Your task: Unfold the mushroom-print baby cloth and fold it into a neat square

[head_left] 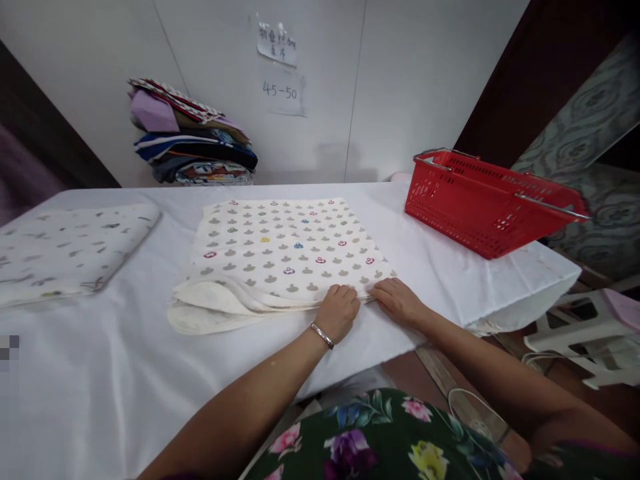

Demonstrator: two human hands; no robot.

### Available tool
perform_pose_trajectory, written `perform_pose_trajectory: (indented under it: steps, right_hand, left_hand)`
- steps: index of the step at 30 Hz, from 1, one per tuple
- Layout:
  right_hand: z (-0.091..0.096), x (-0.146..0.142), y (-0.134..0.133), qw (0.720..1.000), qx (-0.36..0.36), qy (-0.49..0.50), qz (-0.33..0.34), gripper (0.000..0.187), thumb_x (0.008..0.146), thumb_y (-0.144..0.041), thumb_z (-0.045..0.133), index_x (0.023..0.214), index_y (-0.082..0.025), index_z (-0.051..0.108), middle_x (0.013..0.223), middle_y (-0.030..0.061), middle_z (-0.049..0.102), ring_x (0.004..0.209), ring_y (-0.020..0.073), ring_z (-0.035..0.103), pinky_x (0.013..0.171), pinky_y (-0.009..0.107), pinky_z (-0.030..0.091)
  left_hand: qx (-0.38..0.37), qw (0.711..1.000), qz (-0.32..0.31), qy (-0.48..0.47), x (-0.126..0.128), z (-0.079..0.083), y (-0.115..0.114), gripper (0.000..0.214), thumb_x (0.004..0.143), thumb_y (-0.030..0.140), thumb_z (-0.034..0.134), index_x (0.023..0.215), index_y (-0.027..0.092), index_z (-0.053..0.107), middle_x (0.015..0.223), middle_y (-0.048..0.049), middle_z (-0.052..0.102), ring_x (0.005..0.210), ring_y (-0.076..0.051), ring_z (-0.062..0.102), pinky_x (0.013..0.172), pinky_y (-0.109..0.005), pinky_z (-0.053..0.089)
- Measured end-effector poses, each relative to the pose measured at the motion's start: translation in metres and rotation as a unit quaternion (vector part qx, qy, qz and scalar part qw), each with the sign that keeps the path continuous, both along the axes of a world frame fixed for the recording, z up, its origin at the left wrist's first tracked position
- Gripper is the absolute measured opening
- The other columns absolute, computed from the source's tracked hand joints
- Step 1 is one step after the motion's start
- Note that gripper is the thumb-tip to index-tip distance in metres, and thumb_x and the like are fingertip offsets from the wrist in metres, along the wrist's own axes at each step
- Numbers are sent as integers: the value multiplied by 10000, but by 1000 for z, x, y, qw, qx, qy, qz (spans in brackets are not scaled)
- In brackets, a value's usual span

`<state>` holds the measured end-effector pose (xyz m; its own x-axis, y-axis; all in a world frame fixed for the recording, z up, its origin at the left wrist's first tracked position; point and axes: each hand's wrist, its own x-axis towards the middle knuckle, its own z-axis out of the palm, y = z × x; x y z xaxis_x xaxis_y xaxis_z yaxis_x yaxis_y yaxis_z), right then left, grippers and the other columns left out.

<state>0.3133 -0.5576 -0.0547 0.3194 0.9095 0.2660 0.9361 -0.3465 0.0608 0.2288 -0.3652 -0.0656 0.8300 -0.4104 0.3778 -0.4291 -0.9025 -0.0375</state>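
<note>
A: What do you see of yourself?
B: At six o'clock, my dark green top [380, 440], printed with pink, purple and yellow flowers; a slim silver bangle [323, 335] behind my left hand [339, 308]

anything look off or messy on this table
The patterned cloth is folded unevenly: at its near left corner the lower layers bulge out past the top one. The left hand and right hand touch its near right edge. The red basket sits at an angle to the table edge.

cloth [280, 257] mid-table [100, 373] | basket [480, 207] right | pillow [65, 250] left | stack [193, 137] behind
</note>
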Motion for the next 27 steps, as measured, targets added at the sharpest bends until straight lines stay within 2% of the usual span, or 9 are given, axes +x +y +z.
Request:
perform_pose_trajectory:
  steps: [5,12,22,27]
  right_hand:
    - [5,-2,9,1000,-16,12,3,162,880,-135,441,964,-155,578,917,77,591,856,183,485,726,306,333]
    - [-2,-12,28,1000,7,-4,9,151,895,-161,435,929,-150,581,892,80,581,830,189,462,726,318,330]
    - [-4,-17,29,1000,12,-6,14,151,863,-124,439,873,-143,589,845,75,581,769,190,455,698,316,340]
    - [-13,-17,35,998,56,2,20,131,850,-124,453,857,-133,584,867,94,590,784,203,473,698,328,360]
  left_hand:
    - [-9,1000,8,3,0,-2,1,105,829,111,505,775,156,583,857,-59,576,829,-199,475,754,-352,366]
    - [-36,999,23,-9,0,-3,2,135,849,114,467,778,153,575,798,-56,583,802,-201,495,735,-361,358]
    - [-38,999,30,4,0,-3,0,117,839,93,460,791,162,541,758,-47,580,786,-198,511,736,-350,350]
    - [-42,996,65,44,-2,0,-2,81,841,112,455,875,152,517,785,-43,591,798,-198,527,752,-353,350]
